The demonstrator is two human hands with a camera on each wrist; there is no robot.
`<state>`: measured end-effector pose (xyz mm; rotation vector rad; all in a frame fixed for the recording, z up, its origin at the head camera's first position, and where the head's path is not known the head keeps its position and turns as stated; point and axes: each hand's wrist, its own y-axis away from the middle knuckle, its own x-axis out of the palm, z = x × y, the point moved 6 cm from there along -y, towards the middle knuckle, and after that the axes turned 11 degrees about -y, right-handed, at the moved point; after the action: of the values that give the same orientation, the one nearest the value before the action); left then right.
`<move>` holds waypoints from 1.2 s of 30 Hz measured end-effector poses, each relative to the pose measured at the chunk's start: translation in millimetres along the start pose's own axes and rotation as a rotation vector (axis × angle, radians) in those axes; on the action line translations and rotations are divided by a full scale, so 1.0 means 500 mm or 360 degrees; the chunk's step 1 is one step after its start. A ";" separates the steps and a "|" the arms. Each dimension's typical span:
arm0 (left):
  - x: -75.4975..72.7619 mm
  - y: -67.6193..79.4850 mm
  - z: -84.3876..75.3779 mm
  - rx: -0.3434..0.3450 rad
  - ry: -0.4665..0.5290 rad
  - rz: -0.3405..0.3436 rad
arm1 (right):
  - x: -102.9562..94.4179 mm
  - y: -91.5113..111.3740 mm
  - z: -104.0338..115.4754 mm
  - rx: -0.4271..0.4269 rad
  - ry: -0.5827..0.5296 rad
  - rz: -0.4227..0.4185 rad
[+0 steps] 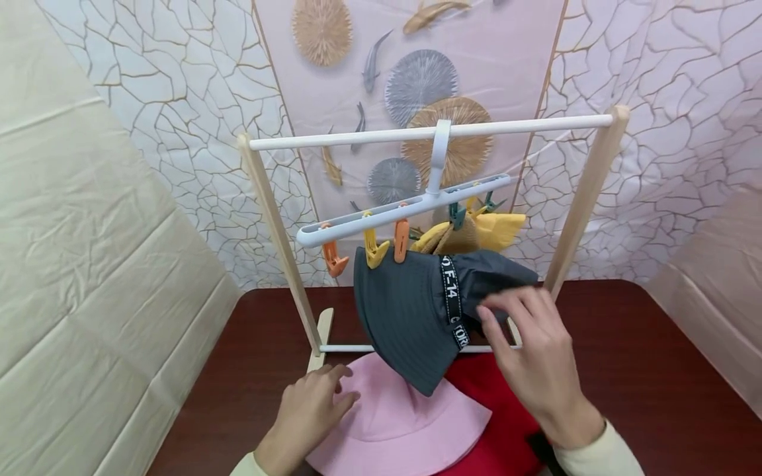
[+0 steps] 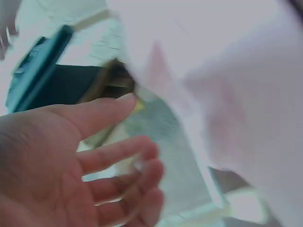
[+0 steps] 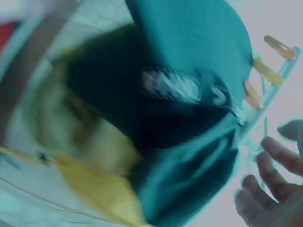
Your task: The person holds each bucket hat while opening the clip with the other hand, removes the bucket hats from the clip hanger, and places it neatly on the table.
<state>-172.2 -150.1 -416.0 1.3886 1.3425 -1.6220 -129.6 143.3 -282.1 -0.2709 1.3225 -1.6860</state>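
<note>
A dark grey bucket hat [image 1: 405, 311] with a lettered black band hangs sideways from a white clip hanger [image 1: 381, 218]. A yellow clip [image 1: 374, 244] and an orange clip [image 1: 401, 239] are at its brim. Beside the hat's crown is my right hand [image 1: 536, 350], fingers loosely bent and holding nothing; the right wrist view shows these fingers [image 3: 272, 170] apart from the hat. My left hand [image 1: 312, 406] is at the left edge of a pink bucket hat [image 1: 405, 430] on the table. In the left wrist view its palm [image 2: 47, 165] and fingers hold nothing.
The hanger hooks over the white bar [image 1: 357, 137] of a wooden-legged rack. A yellow and brown hat [image 1: 500, 230] hangs behind the dark one, near green clips [image 1: 457, 215]. Something red [image 1: 506, 410] lies under the pink hat. Another orange clip [image 1: 335, 254] dangles at the hanger's left end.
</note>
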 end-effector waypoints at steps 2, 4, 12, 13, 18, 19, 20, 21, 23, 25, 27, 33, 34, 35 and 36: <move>-0.031 -0.011 -0.025 0.0035 0.0064 -0.0115 | 0.017 -0.045 0.000 -0.0088 0.0004 0.0123; -0.066 -0.019 -0.051 0.0085 0.0120 -0.0247 | 0.043 -0.080 -0.013 -0.0112 0.0092 0.0315; -0.175 -0.025 -0.130 0.0405 0.0561 -0.0680 | 0.111 -0.126 -0.059 0.0068 0.0393 0.0852; -0.184 -0.026 -0.137 0.0452 0.0627 -0.0707 | 0.113 -0.126 -0.060 0.0082 0.0394 0.0866; -0.221 -0.039 -0.170 0.0601 0.0801 -0.0746 | 0.121 -0.127 -0.049 0.0098 0.0324 0.0870; -0.226 -0.043 -0.176 0.0603 0.0815 -0.0738 | 0.123 -0.127 -0.046 0.0099 0.0304 0.0865; -0.232 -0.048 -0.180 0.0594 0.0815 -0.0733 | 0.127 -0.126 -0.043 0.0103 0.0287 0.0859; -0.237 -0.053 -0.184 0.0577 0.0811 -0.0729 | 0.131 -0.126 -0.041 0.0105 0.0270 0.0850; -0.249 -0.064 -0.193 0.0531 0.0794 -0.0730 | 0.135 -0.126 -0.037 0.0110 0.0254 0.0824; -0.259 -0.077 -0.198 0.0449 0.0794 -0.0718 | 0.138 -0.125 -0.034 0.0095 0.0265 0.0791; -0.267 -0.092 -0.200 0.0352 0.0830 -0.0696 | 0.140 -0.124 -0.032 0.0082 0.0283 0.0766; -0.271 -0.135 -0.195 0.0093 0.1078 -0.0596 | 0.146 -0.121 -0.030 0.0085 0.0264 0.0755; -0.271 -0.140 -0.195 0.0073 0.1108 -0.0581 | 0.146 -0.121 -0.029 0.0087 0.0249 0.0761; -0.272 -0.146 -0.195 0.0053 0.1129 -0.0563 | 0.146 -0.121 -0.027 0.0086 0.0237 0.0764; -0.272 -0.153 -0.195 0.0038 0.1151 -0.0542 | 0.146 -0.122 -0.026 0.0080 0.0225 0.0765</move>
<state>-172.9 -57.2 -257.2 1.9486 2.0613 -1.3746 -209.3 93.6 -261.7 0.1895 1.3179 -1.3429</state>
